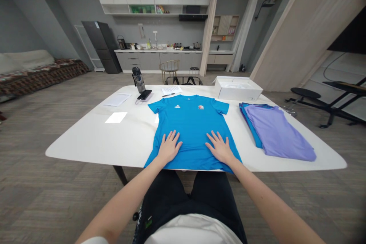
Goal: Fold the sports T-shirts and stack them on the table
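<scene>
A blue short-sleeved T-shirt [190,122] lies spread out, front side up, with its collar away from me and its hem at the table's near edge. Two small chest logos show on it. My left hand [169,148] rests flat on the lower left part of the shirt, fingers spread. On the lower right part lies my right hand [219,148], also flat with fingers apart. Neither hand grips the fabric. To the right is a stack of folded clothes, a purple garment [281,131] on top of blue ones [251,126].
The white table [94,141] also carries an open white box [238,88], a water bottle [138,80], a phone [144,94], a pen [168,95] and several paper sheets [117,99]. A chair [183,80] stands at the far side. Kitchen cabinets [140,61] line the back wall.
</scene>
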A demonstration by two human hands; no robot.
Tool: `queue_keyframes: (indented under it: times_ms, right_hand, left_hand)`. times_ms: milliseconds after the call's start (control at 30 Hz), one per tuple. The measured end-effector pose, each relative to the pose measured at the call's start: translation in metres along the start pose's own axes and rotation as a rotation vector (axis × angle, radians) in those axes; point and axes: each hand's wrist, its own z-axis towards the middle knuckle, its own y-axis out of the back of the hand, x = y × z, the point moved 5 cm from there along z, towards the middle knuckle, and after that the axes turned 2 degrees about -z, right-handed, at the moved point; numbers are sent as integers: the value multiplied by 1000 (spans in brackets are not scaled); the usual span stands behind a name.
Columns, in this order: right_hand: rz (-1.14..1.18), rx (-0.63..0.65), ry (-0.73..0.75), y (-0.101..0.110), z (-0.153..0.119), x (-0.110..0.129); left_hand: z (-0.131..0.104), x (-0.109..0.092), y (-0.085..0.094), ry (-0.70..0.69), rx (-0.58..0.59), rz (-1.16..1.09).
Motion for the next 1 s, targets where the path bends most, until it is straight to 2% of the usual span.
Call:
queue_keyframes:
  times_ms: [67,133,300,400,500,600,700,800,933,1000]
  right_hand:
    - [13,19,74,-1,-13,13]
    - [17,34,107,-1,-24,18]
    - [-7,42,96,-2,-46,6]
    - [-4,90,74,-3,-50,0]
    - [15,91,84,1,-40,8]
    - [25,34,112,7,-19,24]
    - [26,40,88,5,-1,30]
    - [4,38,27,-1,2,17]
    - [-26,12,-27,-7,-13,-11]
    - [-31,32,-51,-8,-16,-17]
  left_hand:
    - [-9,-11,0,-94,-1,10]
    - [-18,-16,1,-115,4,12]
    - [-38,-19,3,-99,5,-4]
    - [-44,-22,5,-120,21,-12]
    - [-33,-22,10,-146,23,-8]
    - [-7,-15,16,-163,22,7]
    - [15,-1,11,-137,68,15]
    - [16,12,1,-76,104,11]
    - [-5,16,-6,-50,67,10]
    - [-10,14,-7,-49,59,10]
